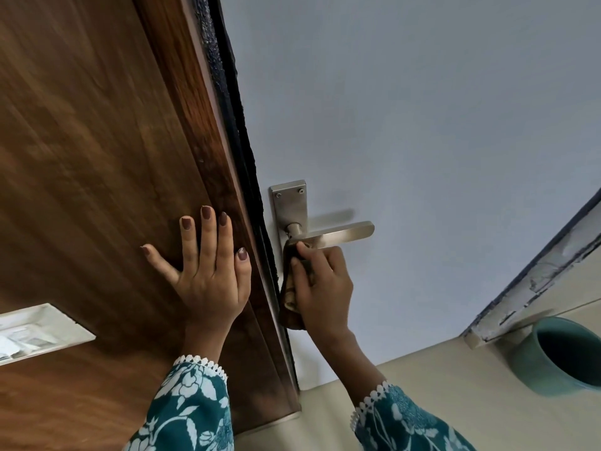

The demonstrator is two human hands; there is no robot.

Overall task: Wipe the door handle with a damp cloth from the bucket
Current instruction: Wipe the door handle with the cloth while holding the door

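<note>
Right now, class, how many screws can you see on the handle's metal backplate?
2: one screw at the backplate's top left, another at its top right. Any lower ones are hidden behind the cloth.

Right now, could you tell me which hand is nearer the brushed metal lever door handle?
The right hand presses a brown cloth against the door handle. The left hand rests flat on the wooden door, farther left.

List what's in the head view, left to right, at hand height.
Left hand flat on the wooden door → right hand gripping the cloth → lever of the door handle → bucket.
</note>
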